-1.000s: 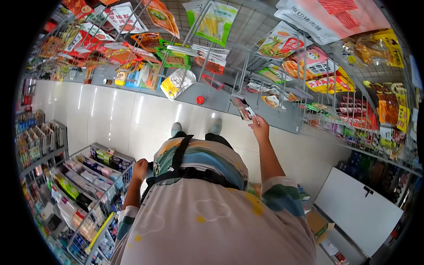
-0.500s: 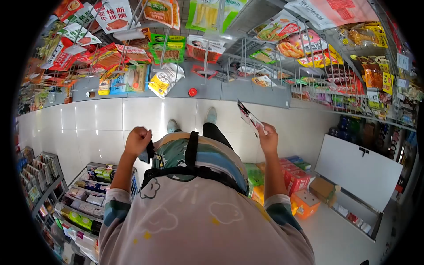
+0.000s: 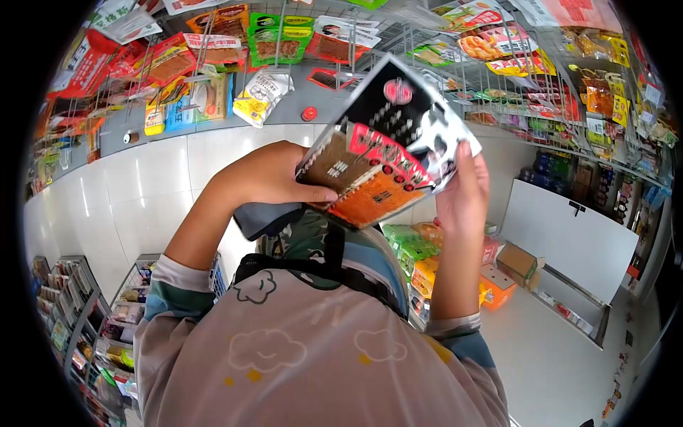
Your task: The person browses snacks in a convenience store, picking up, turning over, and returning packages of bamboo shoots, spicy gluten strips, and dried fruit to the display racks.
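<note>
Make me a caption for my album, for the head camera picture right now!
Left hand and right hand hold up a colorful snack packet in a shop.

Beyond the fingers, a red cap sits on the grey shelf base, near a white-and-yellow bag. To the right of the fingers, a white board stands behind an open cardboard box.

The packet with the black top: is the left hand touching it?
Touching. The head view shows it: the thumb of the left hand lies over the front of the packet, near its lower left edge.
</note>
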`<state>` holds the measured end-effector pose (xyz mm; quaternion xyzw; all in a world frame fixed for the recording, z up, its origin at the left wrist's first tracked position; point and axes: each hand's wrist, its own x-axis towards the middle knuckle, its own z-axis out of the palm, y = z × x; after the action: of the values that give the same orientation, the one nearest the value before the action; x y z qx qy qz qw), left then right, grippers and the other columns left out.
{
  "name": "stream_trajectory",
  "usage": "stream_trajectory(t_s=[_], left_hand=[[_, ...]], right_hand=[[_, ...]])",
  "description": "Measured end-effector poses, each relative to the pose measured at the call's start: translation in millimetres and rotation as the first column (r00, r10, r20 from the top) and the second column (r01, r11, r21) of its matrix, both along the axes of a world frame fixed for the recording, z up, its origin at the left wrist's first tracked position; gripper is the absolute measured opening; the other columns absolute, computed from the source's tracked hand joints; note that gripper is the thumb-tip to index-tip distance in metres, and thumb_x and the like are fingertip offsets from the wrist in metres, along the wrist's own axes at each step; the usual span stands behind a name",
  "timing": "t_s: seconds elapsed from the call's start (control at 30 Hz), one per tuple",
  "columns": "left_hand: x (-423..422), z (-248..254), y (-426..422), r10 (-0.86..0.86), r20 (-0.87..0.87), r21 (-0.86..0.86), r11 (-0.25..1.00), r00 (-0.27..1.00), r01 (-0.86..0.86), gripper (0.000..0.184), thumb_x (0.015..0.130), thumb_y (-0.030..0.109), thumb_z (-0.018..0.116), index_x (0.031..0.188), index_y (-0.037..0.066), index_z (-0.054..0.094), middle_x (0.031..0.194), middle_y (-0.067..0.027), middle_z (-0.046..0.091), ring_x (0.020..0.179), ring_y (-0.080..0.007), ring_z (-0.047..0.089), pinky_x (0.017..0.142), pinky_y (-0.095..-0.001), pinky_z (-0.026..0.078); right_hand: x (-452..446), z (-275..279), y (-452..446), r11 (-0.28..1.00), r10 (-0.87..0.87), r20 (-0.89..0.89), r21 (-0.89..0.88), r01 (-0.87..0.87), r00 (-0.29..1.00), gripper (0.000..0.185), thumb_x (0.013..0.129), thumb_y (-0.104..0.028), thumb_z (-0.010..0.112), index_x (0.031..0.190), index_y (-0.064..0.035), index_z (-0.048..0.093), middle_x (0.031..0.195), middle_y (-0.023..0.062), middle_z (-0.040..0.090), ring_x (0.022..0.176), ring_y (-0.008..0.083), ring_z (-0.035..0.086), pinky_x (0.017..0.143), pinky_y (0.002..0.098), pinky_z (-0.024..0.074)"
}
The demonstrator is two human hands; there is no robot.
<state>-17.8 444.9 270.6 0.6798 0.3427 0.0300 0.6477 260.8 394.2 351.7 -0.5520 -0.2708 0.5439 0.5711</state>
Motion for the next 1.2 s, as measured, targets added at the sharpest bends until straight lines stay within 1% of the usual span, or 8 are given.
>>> stream_trajectory(t_s=[0.1,0.17,0.2,0.27,0.3,0.4,0.63,1.2], left_hand=[[-23,10,-10,0.045,-0.017,-0.063,0.997,0.999,-0.046,0.052,0.081,0.047,0.077,0.102,0.000,0.072,0.091,-0.0181,0.072,0.082,-0.0285,0.069,0.076,-0.0336,0.052],[-36,15,-22,0.080,0.052,-0.105,0.992,0.995,-0.074,0.047,0.086,0.041,0.075,0.107,-0.001,0.071,0.095,-0.0149,0.073,0.086,-0.0226,0.069,0.079,-0.0317,0.052],[-42,12,-31,0.216,0.195,-0.215,0.961,0.957,-0.173,0.043,0.088,0.035,0.074,0.111,-0.001,0.069,0.099,-0.0122,0.073,0.090,-0.0194,0.068,0.082,-0.0314,0.052],[-53,16,-43,0.417,0.341,-0.467,0.853,0.843,-0.232,0.035,0.094,0.020,0.070,0.122,-0.001,0.064,0.110,-0.0039,0.071,0.101,-0.0118,0.063,0.088,-0.0295,0.050],[-55,17,-50,0.427,0.336,-0.467,0.849,0.839,-0.245,0.035,0.094,0.020,0.070,0.122,-0.001,0.064,0.110,-0.0039,0.071,0.101,-0.0118,0.063,0.088,-0.0295,0.050],[-62,15,-70,0.554,0.360,-0.509,0.791,0.751,-0.339,0.034,0.098,0.021,0.065,0.125,0.001,0.062,0.109,-0.0010,0.069,0.096,-0.0076,0.060,0.085,-0.0258,0.050],[-82,7,-98,0.591,0.204,-0.566,0.722,0.780,-0.399,0.035,0.098,0.028,0.065,0.120,0.001,0.064,0.100,0.0021,0.067,0.085,-0.0039,0.055,0.074,-0.0231,0.047],[-76,18,-108,0.710,0.197,-0.727,0.569,0.676,-0.385,0.041,0.100,0.024,0.061,0.133,0.000,0.057,0.118,-0.0048,0.067,0.105,-0.0115,0.061,0.093,-0.0293,0.049]], right_hand=[[-15,-5,13,0.998,0.064,-0.070,-0.021,-0.066,0.995,0.028,0.103,-0.024,0.056,0.119,-0.0025,0.061,0.110,0.0072,0.070,0.097,0.0142,0.067,0.086,0.0314,0.0542],[-28,-11,14,0.987,0.056,-0.214,-0.138,-0.087,0.975,0.030,0.103,-0.026,0.055,0.123,-0.0041,0.058,0.112,0.0064,0.069,0.098,0.0143,0.067,0.088,0.0317,0.0541],[-34,-17,7,0.982,0.078,-0.214,-0.153,-0.112,0.974,0.034,0.102,-0.029,0.056,0.126,-0.0044,0.056,0.114,0.0065,0.068,0.101,0.0158,0.067,0.089,0.0335,0.0540],[-33,-29,-10,0.879,0.418,-0.150,-0.184,-0.441,0.896,0.038,0.100,-0.027,0.061,0.130,-0.0035,0.055,0.118,0.0052,0.065,0.105,0.0136,0.063,0.092,0.0325,0.0516],[-26,-40,-18,0.766,0.594,-0.085,-0.242,-0.595,0.800,0.041,0.098,-0.024,0.063,0.132,-0.0028,0.054,0.120,0.0046,0.064,0.107,0.0127,0.061,0.092,0.0320,0.0505],[-77,-19,-26,0.727,0.662,0.004,-0.243,-0.642,0.749,0.046,0.095,-0.019,0.067,0.135,-0.0014,0.052,0.124,0.0047,0.062,0.110,0.0123,0.058,0.093,0.0311,0.0489],[-86,-17,-29,0.657,0.647,-0.142,-0.397,-0.641,0.750,0.053,0.092,-0.016,0.070,0.138,0.0001,0.049,0.128,0.0069,0.061,0.115,0.0153,0.057,0.097,0.0328,0.0476],[-103,-24,-48,0.778,0.395,-0.345,-0.368,-0.510,0.851,0.055,0.090,-0.015,0.070,0.138,0.0013,0.049,0.128,0.0089,0.061,0.115,0.0177,0.059,0.099,0.0340,0.0461]])
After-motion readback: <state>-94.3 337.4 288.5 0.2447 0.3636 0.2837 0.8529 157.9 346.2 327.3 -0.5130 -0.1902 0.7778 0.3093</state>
